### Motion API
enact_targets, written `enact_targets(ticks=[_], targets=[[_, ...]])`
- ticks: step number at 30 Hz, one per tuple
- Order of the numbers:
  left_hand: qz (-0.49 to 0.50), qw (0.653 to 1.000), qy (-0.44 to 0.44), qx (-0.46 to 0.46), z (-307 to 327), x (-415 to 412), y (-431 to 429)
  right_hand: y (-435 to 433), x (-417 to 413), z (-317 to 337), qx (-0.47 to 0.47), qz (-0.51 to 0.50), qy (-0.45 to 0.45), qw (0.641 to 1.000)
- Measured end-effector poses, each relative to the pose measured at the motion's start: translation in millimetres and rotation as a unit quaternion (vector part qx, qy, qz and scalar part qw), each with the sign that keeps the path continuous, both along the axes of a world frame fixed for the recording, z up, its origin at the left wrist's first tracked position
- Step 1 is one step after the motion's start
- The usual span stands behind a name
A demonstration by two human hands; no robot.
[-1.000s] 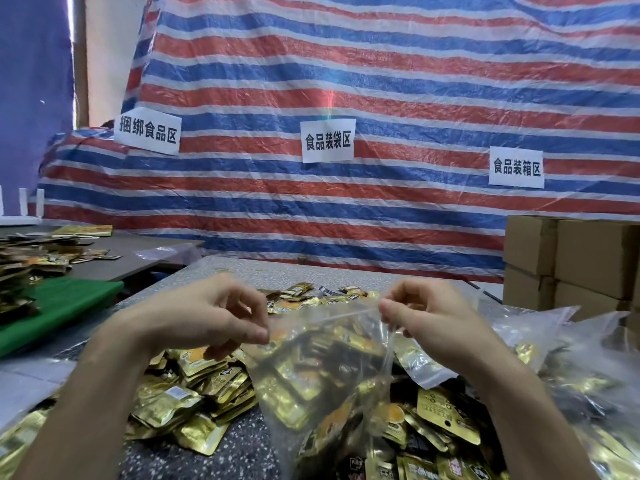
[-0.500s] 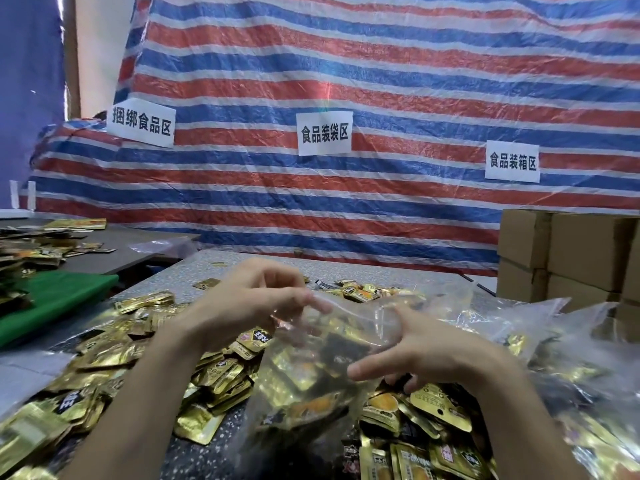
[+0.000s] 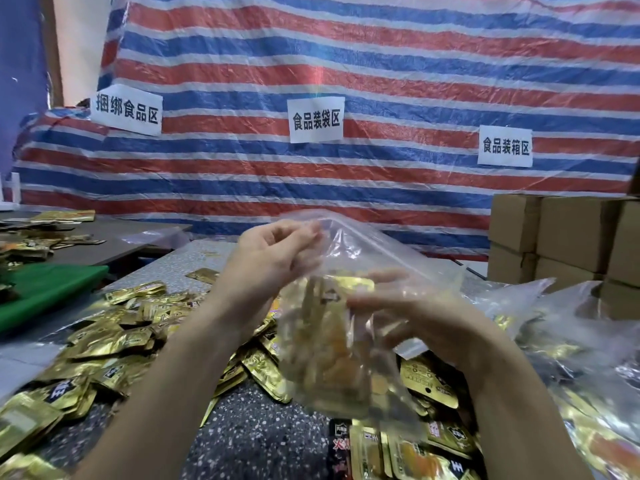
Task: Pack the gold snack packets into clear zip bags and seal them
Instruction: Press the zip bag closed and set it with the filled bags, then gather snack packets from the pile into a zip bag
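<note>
The clear zip bag point(image 3: 349, 244), stuffed with gold snack packets point(image 3: 346, 289), is up between my hands. My left hand point(image 3: 273, 258) pinches its top edge. My right hand point(image 3: 433, 323) lies against its side, too blurred to tell whether it grips. Loose packets point(image 3: 114, 337) litter the speckled table point(image 3: 256, 420) below.

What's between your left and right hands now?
Head view: the clear zip bag, holding gold snack packets, stretches between the left hand and the right hand.

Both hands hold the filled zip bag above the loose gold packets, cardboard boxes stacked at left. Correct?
No: the cardboard boxes are stacked at the right, not left, per the head view. The rest stands: left hand and right hand hold the zip bag above the loose gold packets.
</note>
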State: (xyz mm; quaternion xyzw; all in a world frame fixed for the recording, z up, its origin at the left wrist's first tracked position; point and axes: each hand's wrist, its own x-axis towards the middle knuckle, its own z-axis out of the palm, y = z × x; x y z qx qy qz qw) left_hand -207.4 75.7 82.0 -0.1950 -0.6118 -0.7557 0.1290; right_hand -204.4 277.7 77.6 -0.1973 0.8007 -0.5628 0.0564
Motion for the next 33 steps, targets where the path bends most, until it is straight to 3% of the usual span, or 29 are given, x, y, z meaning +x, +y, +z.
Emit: enact_targets(ticks=[3, 5, 9, 11, 14, 18, 22, 26, 30, 33], targets=[[0.104, 0.990, -0.007, -0.098, -1.5, -4.5, -4.7, 15.6, -3.8, 3.1, -0.114, -0.163, 0.005, 0.980], [0.126, 0.985, -0.033, -0.115, -0.6, -6.5, -10.2, 29.1, -8.1, 4.6, -0.262, -0.261, -0.005, 0.929], [0.110, 0.982, -0.051, -0.143, 0.4, -5.9, -12.2, 54.7, -23.0, 0.1, -0.485, -0.318, 0.004, 0.815], [0.099, 0.980, -0.049, -0.165, -0.3, -4.0, -11.7, 64.9, -31.3, -9.2, -0.502, -0.340, -0.022, 0.795], [0.089, 0.974, -0.042, -0.202, -1.7, -2.9, -11.4, 70.7, -31.8, -16.4, -0.420, -0.375, -0.099, 0.821], [0.077, 0.969, -0.032, -0.233, -4.5, -2.6, -7.3, 62.3, -22.6, -9.7, -0.243, -0.380, -0.114, 0.885], [0.067, 0.961, -0.022, -0.267, -8.4, -2.2, -1.1, 43.2, -14.4, -3.1, -0.087, -0.313, -0.134, 0.936], [0.103, 0.950, 0.040, -0.291, -8.4, 1.2, 6.5, 14.8, -9.9, -0.5, -0.049, -0.229, -0.079, 0.969], [0.180, 0.941, 0.133, -0.253, -7.1, 11.3, 11.2, -11.1, -6.3, -1.1, -0.010, -0.173, -0.040, 0.984], [0.205, 0.938, 0.126, -0.249, -18.2, 17.2, -1.6, -26.9, -2.3, -4.2, 0.026, -0.131, -0.017, 0.991]])
